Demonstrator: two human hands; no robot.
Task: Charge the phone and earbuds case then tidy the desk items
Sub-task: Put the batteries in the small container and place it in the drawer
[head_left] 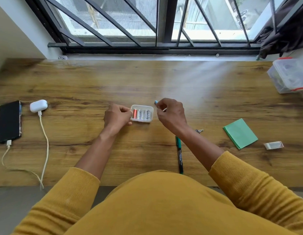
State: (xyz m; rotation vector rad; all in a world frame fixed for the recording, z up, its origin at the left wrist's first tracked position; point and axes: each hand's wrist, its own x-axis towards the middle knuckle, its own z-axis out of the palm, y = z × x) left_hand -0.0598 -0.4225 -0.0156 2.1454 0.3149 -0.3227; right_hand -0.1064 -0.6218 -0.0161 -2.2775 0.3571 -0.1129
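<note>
A home desk, by the look of it: a wood-grain desk (147,82) pushed right up under a barred window (147,22), dark curtain (286,36) bunched at the window's right end, phone (9,121) and earbuds case (38,106) charging at the desk's left edge.

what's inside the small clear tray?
The tray holds batteries side by side: one orange, the rest white. The left hand grips its left end and covers that edge.
</note>
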